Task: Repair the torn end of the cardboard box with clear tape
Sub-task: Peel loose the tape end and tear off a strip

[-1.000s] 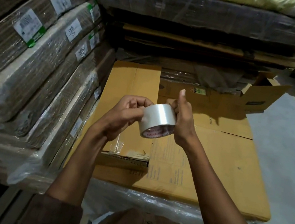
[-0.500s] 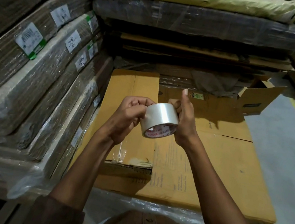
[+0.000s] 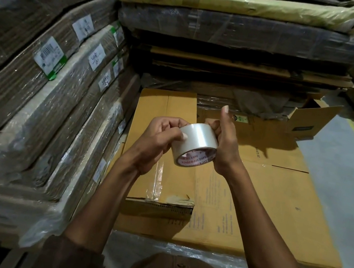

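A roll of clear tape [image 3: 196, 142] with a red-printed core is held up between both hands above a flattened yellow-brown cardboard box [image 3: 253, 206]. My right hand [image 3: 225, 142] grips the roll's right side, thumb pointing up. My left hand [image 3: 158, 140] holds its left side, thumb pressed on the tape's outer surface. Below the hands lies the box's torn end [image 3: 173, 200], with ragged white paper and a strip of old clear tape [image 3: 157, 182] running up to it.
Shrink-wrapped bundles of flat cardboard with white labels [image 3: 50, 57] lean at the left. More wrapped stacks [image 3: 236, 31] rise behind. An open small box [image 3: 308, 119] sits at the back right. Grey floor with a yellow line [image 3: 351, 188] lies to the right.
The head view has tilted down slightly, so hands and roll appear lower in frame. The left thumb has shifted along the roll's surface. Both hands keep hold of the tape.
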{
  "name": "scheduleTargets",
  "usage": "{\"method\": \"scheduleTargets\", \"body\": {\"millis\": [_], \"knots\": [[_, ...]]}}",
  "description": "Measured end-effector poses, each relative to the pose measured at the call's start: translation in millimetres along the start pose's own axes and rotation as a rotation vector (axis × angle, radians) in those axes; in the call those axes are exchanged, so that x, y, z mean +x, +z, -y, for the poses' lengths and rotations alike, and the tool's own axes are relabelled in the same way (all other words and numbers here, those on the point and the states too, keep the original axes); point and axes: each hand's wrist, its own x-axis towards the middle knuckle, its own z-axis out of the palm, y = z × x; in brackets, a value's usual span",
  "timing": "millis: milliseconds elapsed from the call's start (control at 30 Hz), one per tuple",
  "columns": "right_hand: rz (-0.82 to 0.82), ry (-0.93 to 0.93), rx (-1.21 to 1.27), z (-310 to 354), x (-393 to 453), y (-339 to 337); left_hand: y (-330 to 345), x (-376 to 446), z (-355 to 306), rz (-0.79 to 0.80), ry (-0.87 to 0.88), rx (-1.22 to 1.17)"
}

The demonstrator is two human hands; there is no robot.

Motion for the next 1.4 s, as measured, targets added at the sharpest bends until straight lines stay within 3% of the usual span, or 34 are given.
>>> {"method": "scheduleTargets", "body": {"millis": [367, 533, 600, 733, 833, 900, 1000, 1100, 1400], "knots": [[0.117, -0.312, -0.495, 13, -4, 19, -12, -2, -14, -0.010, -0.026, 0.252], [0.095, -0.181, -0.132, 2, -2, 27, -19, -4, -12, -0.118, 0.017, 0.121], [0.072, -0.215, -0.071, -2, -7, 29, -22, -5, -9, -0.192, 0.027, 0.016], [0.291, -0.382, -0.346, 12, -15, 36, -31, -9, -10, -0.223, 0.020, 0.116], [0.436, -0.391, -0.563, 21, -16, 46, -28, -8, -14, -0.352, -0.062, 0.143], [0.447, -0.373, -0.590, 22, -18, 49, -27, -6, -16, -0.423, -0.086, 0.135], [0.480, -0.398, -0.619, 19, -19, 52, -32, -5, -21, -0.395, -0.185, 0.050], [0.455, -0.419, -0.526, 14, -18, 58, -38, -1, -27, -0.346, -0.231, -0.038], [0.344, -0.447, -0.338, 8, -16, 59, -40, 4, -33, -0.391, -0.245, -0.127]]}}
